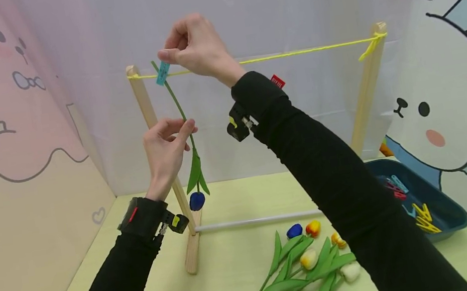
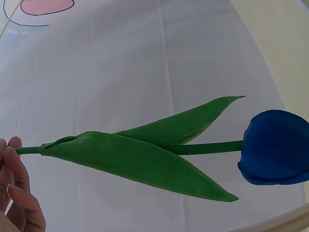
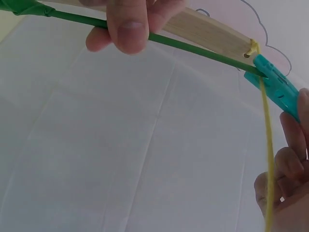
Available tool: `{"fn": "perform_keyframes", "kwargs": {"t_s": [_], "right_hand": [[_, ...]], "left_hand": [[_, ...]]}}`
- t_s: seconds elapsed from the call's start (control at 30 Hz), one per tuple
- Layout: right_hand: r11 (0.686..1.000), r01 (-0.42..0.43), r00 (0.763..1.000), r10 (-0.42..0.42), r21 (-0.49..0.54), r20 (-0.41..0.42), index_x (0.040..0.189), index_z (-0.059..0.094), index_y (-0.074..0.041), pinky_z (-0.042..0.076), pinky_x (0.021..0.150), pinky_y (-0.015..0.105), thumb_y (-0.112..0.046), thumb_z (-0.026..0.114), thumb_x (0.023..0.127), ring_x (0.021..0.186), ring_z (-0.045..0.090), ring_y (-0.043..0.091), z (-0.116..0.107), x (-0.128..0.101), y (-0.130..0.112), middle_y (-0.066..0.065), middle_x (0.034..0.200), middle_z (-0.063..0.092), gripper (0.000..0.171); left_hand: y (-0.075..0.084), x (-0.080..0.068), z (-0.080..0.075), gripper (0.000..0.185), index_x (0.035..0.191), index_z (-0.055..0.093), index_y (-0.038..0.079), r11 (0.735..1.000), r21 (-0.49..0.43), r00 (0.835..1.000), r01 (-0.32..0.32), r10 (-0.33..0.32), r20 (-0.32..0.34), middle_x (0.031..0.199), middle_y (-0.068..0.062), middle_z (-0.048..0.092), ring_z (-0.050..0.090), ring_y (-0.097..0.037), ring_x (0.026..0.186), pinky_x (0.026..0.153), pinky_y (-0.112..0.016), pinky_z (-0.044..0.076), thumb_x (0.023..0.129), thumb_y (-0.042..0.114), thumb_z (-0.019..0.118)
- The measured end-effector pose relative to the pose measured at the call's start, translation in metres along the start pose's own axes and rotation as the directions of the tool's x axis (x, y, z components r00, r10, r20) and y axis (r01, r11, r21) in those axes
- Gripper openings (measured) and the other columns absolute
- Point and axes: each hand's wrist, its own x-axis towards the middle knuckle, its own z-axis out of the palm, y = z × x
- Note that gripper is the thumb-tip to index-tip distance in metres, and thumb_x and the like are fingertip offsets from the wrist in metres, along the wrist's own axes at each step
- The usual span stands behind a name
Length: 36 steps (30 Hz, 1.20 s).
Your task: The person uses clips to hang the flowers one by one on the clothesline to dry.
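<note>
Blue tulip (image 1: 197, 200) hangs head-down from the yellow string (image 1: 292, 53), its stem pinched by the left hand (image 1: 165, 151) while the right hand (image 1: 193, 46) squeezes a teal clothespin (image 1: 162, 72) onto it. More tulips (image 1: 310, 265) lie on the table (image 1: 233, 266) below, near a bin of pegs (image 1: 424, 210).

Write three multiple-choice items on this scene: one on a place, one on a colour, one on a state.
1. Where is the peg?
A. in the bin
B. on the string
C. on the table

2. What colour is the hanging tulip?
A. blue
B. white
C. yellow

3. How does the hanging tulip hang?
A. bloom up
B. level
C. bloom down

Key: 1 B, the right hand pinches the peg on the yellow string by the rack's left post. 2 A, the left wrist view shows a blue bloom. 3 C, the bloom is lowest, the left hand holding the stem above it.
</note>
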Motion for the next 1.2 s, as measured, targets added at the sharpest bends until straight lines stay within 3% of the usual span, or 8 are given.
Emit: {"fn": "perform_keyframes", "kwargs": {"t_s": [0.63, 0.87, 0.97, 1.07, 1.2], "right_hand": [[0.996, -0.090, 0.994, 0.091, -0.016, 0.062, 0.099, 0.073, -0.004, 0.043, 0.072, 0.020, -0.027, 0.073, 0.093, 0.079, 0.056, 0.010, -0.004, -0.001, 0.002, -0.008, 0.075, 0.059, 0.023], [0.996, -0.078, 0.992, 0.082, -0.053, 0.093, 0.104, 0.074, -0.006, 0.044, 0.076, 0.020, -0.030, 0.073, 0.093, 0.086, 0.058, 0.010, -0.007, -0.004, 0.003, -0.005, 0.083, 0.062, 0.026], [0.993, -0.085, 0.990, 0.094, -0.087, 0.107, 0.112, 0.072, -0.008, 0.045, 0.079, 0.020, -0.034, 0.073, 0.092, 0.095, 0.058, 0.011, -0.009, -0.005, 0.002, -0.001, 0.095, 0.066, 0.033], [0.993, -0.042, 0.993, 0.053, -0.110, 0.104, 0.125, 0.067, -0.009, 0.046, 0.084, 0.020, -0.037, 0.073, 0.092, 0.108, 0.057, 0.014, -0.010, -0.009, 0.002, 0.005, 0.113, 0.067, 0.043], [0.986, 0.110, 0.994, -0.107, -0.123, 0.028, 0.132, 0.062, -0.005, 0.042, 0.089, 0.022, -0.031, 0.073, 0.093, 0.113, 0.054, 0.019, -0.013, -0.027, 0.005, 0.011, 0.126, 0.064, 0.048]], "left_hand": [[-0.004, -0.001, -0.001, 0.021, 0.099, 0.072, -0.004, 0.999, 0.034, 1.000, 0.016, -0.017, 0.007, 0.097, -0.025, 0.076, 0.067, -0.004, 0.068, 0.053, -0.016, 0.048, 0.094, 0.016, 0.073], [-0.006, -0.001, -0.001, 0.023, 0.101, 0.073, -0.002, 0.999, 0.046, 1.000, 0.027, -0.027, 0.011, 0.099, -0.024, 0.076, 0.061, -0.003, 0.058, 0.054, -0.016, 0.048, 0.094, 0.019, 0.073], [-0.008, -0.003, -0.002, 0.026, 0.107, 0.073, -0.001, 0.997, 0.069, 0.999, 0.040, -0.040, 0.008, 0.101, -0.022, 0.077, 0.060, -0.004, 0.055, 0.054, -0.017, 0.048, 0.093, 0.021, 0.074], [-0.008, -0.004, -0.006, 0.033, 0.117, 0.072, 0.001, 0.995, 0.097, 0.999, 0.037, -0.036, -0.017, 0.108, -0.020, 0.076, 0.060, 0.000, 0.053, 0.056, -0.015, 0.050, 0.092, 0.023, 0.076], [-0.005, -0.010, -0.009, 0.047, 0.130, 0.065, 0.003, 0.992, 0.128, 0.994, -0.014, 0.027, -0.101, 0.115, -0.018, 0.074, 0.055, 0.009, 0.053, 0.059, -0.010, 0.050, 0.088, 0.020, 0.079]]}}
